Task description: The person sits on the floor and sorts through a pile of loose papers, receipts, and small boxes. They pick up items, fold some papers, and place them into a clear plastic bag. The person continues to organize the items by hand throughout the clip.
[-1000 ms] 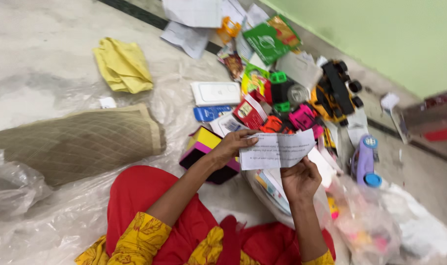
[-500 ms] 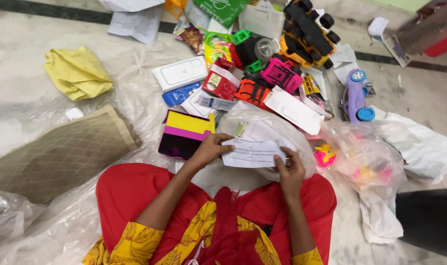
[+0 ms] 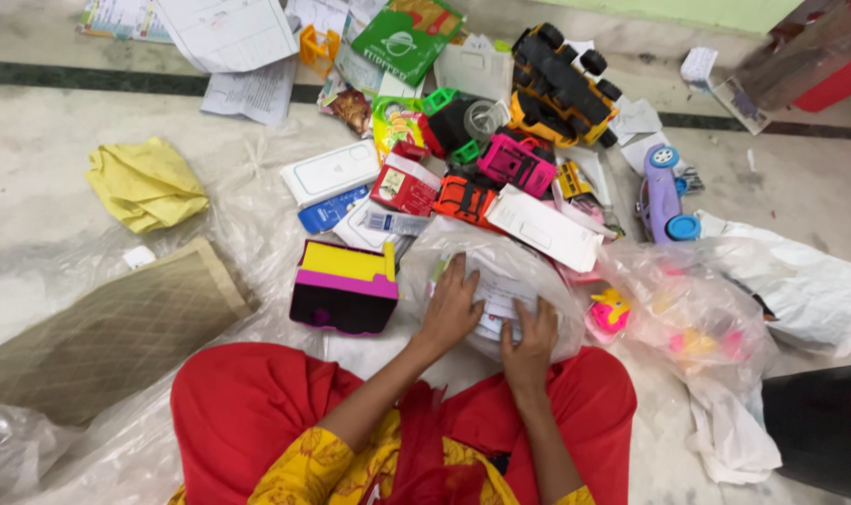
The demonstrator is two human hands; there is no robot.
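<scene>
Paper slip (image 3: 496, 297) sits on a clear plastic bag (image 3: 547, 266) at the knees, beside the yellow-pink-black box (image 3: 344, 285). Both forearms reach forward. Left hand (image 3: 451, 309) lies flat, fingers spread, pressing the slip. Right hand (image 3: 528, 341) curls, pinching its lower edge.

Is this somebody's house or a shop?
Probably a home: a stone floor by a green wall, with a toy truck, papers and a yellow cloth scattered about.

Both forearms reached forward from the lap; the left hand (image 3: 451, 313) lay flat, fingers spread, the right hand (image 3: 528, 339) curled just beside it.
</scene>
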